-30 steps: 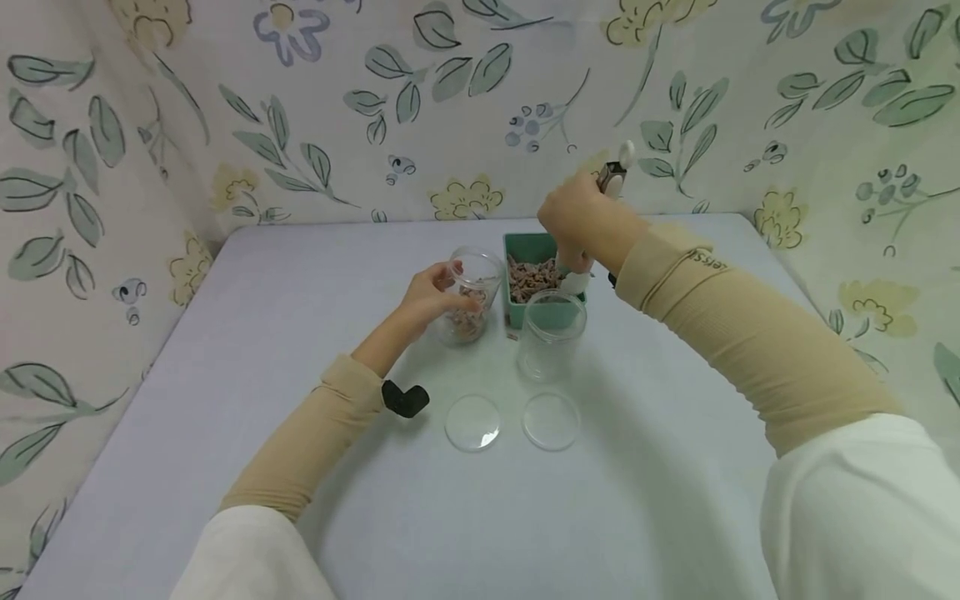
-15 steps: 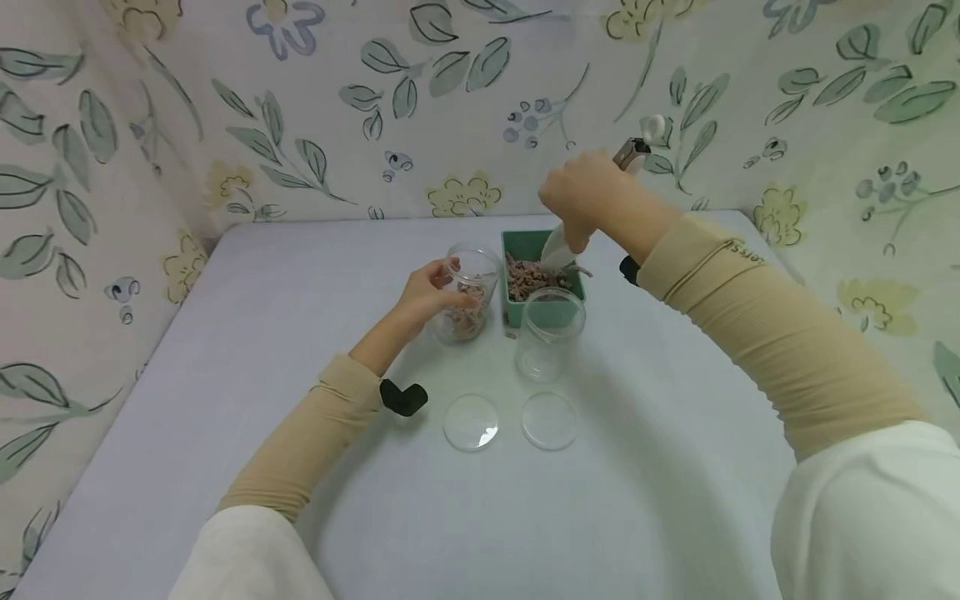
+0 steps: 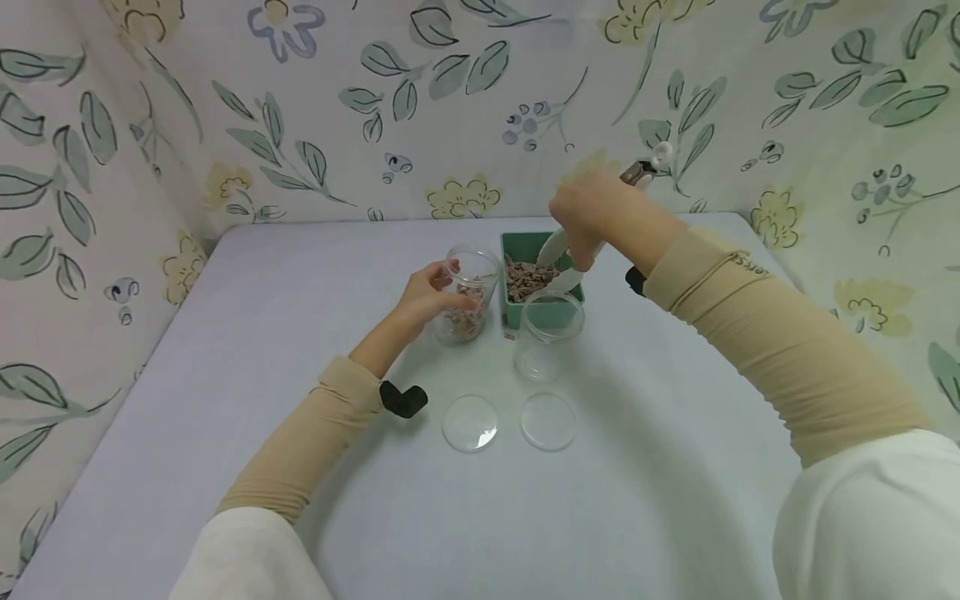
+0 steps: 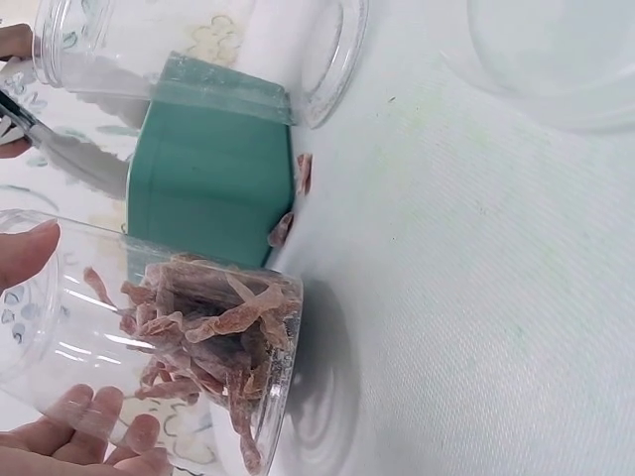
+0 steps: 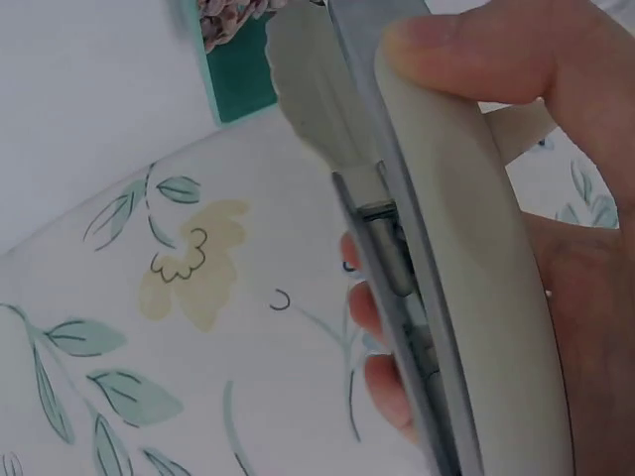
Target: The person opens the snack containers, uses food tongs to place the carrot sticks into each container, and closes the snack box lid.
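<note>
My left hand point(image 3: 426, 298) grips a clear plastic jar point(image 3: 482, 287), thumb and fingers around its side. Inside lie brown, wrinkled strips point(image 4: 213, 332) with a whitish dusting, seen through the wall in the left wrist view. My right hand point(image 3: 592, 210) holds cream-and-metal tongs point(image 5: 466, 248) by the handles, thumb along one arm and fingers under the other. The tongs' two scalloped white heads point(image 3: 553, 247) stand apart, down in a green bin point(image 3: 525, 317) that holds more brown strips point(image 3: 522, 279). In the right wrist view only one head point(image 5: 313, 89) shows fully.
A second clear jar point(image 3: 542, 354) stands uncapped right in front of the bin. Two clear round lids, a left one point(image 3: 470, 423) and a right one point(image 3: 548, 422), lie nearer on the white table point(image 3: 480, 517). Small brown scraps point(image 4: 282, 230) lie at the bin's foot.
My right hand has shifted right with the tongs, whose heads now show spread apart in the bin. A strip jutting at the bin's right rim no longer shows. The left hand holds still.
</note>
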Motion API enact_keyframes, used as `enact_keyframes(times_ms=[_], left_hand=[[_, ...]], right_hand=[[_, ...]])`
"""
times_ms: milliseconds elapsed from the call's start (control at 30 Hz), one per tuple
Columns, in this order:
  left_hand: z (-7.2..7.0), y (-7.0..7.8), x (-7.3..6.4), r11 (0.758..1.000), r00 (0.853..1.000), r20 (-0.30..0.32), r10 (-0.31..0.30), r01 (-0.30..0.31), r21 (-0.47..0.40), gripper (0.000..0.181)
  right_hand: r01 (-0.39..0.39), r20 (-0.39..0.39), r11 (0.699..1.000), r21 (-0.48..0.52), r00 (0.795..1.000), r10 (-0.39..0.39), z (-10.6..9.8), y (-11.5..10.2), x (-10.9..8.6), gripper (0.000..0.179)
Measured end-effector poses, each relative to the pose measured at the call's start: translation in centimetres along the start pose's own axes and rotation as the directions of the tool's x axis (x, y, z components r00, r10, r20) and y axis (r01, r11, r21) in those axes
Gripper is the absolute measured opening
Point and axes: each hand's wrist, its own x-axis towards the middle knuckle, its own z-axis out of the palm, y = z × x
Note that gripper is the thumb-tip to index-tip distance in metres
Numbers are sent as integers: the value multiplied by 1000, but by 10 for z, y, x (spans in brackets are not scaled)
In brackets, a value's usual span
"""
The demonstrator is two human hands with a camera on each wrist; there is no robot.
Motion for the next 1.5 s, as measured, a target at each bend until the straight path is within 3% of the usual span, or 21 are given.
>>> enact_keyframes(times_ms=[133, 267, 433, 667, 833, 933, 1167, 1333, 1500], left_hand=[[-1, 1, -1, 1000, 1000, -2, -3, 3, -4, 68], [-1, 2, -1, 1000, 1000, -7, -8, 8, -3, 71], [-1, 3, -1, 1000, 1000, -11, -3, 3, -3, 73], [-1, 3, 2, 1000, 1000, -9, 0, 0, -13, 68], [-1, 1, 1, 1000, 1000, -15, -12, 11, -17, 69], [0, -1, 2, 1000, 1000, -17, -17, 16, -13, 70], [2, -1, 3, 1000, 1000, -15, -21, 21, -8, 69], [1, 0, 3, 1000, 1000, -19, -11, 11, -5, 71], [3, -1, 2, 1000, 1000, -22, -13, 13, 2, 73]], right_hand=[[-19, 81, 1000, 4, 997, 18, 0, -3, 3, 34], [2, 136, 999, -51, 991, 5, 7, -12, 14, 25], [18, 43, 995, -103, 999, -13, 19, -15, 20, 25], [73, -34, 997, -16, 997, -74, 34, 2, 18, 29], [114, -89, 993, -39, 989, -118, 45, 0, 16, 24], [94, -81, 995, -21, 992, -95, 46, -1, 10, 24], [-4, 16, 999, 35, 1000, 4, 30, 11, -2, 44], [60, 5, 998, -10, 998, -60, 30, 3, 7, 43], [85, -69, 995, -60, 994, -89, 37, -7, 14, 45]])
